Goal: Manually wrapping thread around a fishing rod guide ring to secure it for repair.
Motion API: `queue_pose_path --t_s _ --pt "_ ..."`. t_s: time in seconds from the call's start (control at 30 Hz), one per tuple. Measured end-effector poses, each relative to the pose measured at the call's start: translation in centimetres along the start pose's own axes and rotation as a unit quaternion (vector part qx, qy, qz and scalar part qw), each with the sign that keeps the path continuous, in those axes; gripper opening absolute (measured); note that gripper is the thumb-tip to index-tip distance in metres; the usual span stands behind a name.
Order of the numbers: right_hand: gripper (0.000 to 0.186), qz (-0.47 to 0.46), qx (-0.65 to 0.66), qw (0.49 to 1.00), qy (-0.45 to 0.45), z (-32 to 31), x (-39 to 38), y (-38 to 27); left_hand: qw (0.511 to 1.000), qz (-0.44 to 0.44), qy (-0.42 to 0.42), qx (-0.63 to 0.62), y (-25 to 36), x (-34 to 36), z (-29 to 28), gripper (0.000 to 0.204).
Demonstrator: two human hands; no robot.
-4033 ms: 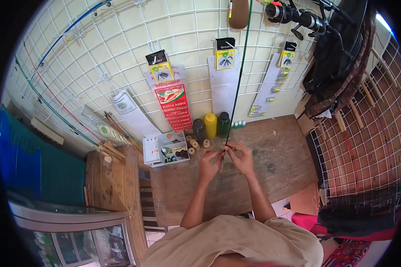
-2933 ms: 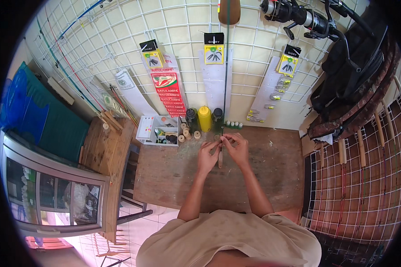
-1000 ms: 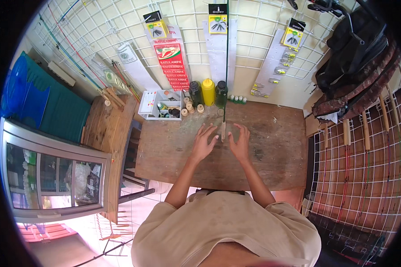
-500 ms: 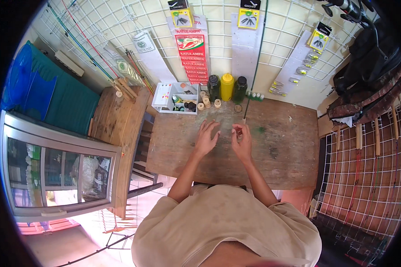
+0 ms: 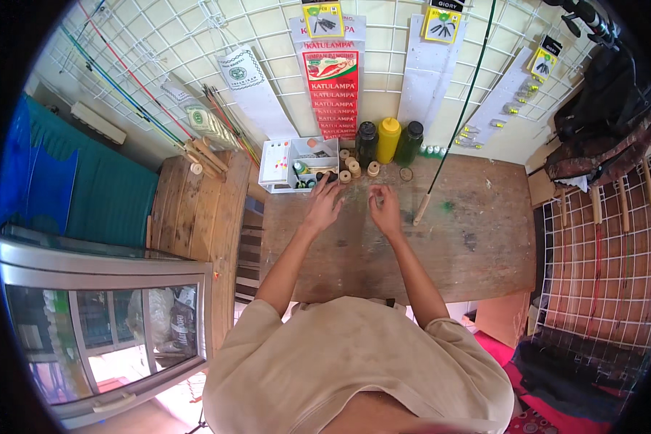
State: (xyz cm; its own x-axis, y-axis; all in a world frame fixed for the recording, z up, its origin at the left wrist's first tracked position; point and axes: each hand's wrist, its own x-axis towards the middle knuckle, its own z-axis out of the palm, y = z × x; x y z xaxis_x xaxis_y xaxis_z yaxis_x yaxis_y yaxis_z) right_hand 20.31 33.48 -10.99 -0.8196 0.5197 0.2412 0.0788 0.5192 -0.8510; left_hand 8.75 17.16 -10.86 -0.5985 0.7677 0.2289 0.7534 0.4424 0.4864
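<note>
My left hand (image 5: pixel 322 207) reaches to the near right corner of a white compartment box (image 5: pixel 275 163). Its fingers are apart, the tips over small dark round things in the box; no held object shows. To its right, above the table, my right hand (image 5: pixel 385 212) has its fingers bent inward with the tips close together. Whatever they may hold is too small to make out. Just right of that hand, a green fishing rod (image 5: pixel 423 208) stands with its pale handle end on the table, leaning up toward the wall grid. Several wooden spools (image 5: pixel 354 169) sit beside the box.
Behind the spools stand a black-capped dark bottle (image 5: pixel 367 144), a yellow squeeze bottle (image 5: pixel 388 141) and a dark green bottle (image 5: pixel 410 144). Small white-capped bottles (image 5: pixel 432 150) line the wall. The wooden table (image 5: pixel 477 246) is stained. A glass-fronted cabinet (image 5: pixel 116 275) stands left.
My left hand has moved forward to the white box. My right hand has come away from the rod's handle, which now shows whole. The whole view has shifted.
</note>
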Motion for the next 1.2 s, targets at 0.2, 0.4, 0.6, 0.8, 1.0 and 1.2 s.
queue_pose_path --t_s 0.2,0.4,0.6,0.8,1.0,1.2 --pt "0.043 -0.001 -0.075 0.995 0.071 2.1 3.3 3.0 0.998 0.038 -0.027 0.042 -0.4 3.1 0.0 0.041" --pt "0.057 0.079 -0.187 0.979 0.033 3.8 4.6 4.0 0.997 0.059 0.003 0.039 -1.0 3.2 0.8 0.043" --pt "0.075 0.088 -0.124 0.984 0.089 5.0 3.4 4.1 0.994 0.080 0.059 0.034 0.7 3.4 0.7 0.047" --pt "0.072 0.070 -0.146 0.983 0.085 4.4 4.4 3.1 0.998 0.045 0.017 0.041 -0.1 6.8 1.0 0.050" --pt "0.067 0.090 -0.150 0.982 0.070 4.0 5.7 3.0 0.995 0.048 0.004 0.082 -0.7 8.3 1.9 0.047" --pt "0.064 0.064 -0.150 0.984 0.071 3.6 5.8 3.2 0.999 0.020 -0.017 0.024 -1.7 9.3 1.9 0.037"
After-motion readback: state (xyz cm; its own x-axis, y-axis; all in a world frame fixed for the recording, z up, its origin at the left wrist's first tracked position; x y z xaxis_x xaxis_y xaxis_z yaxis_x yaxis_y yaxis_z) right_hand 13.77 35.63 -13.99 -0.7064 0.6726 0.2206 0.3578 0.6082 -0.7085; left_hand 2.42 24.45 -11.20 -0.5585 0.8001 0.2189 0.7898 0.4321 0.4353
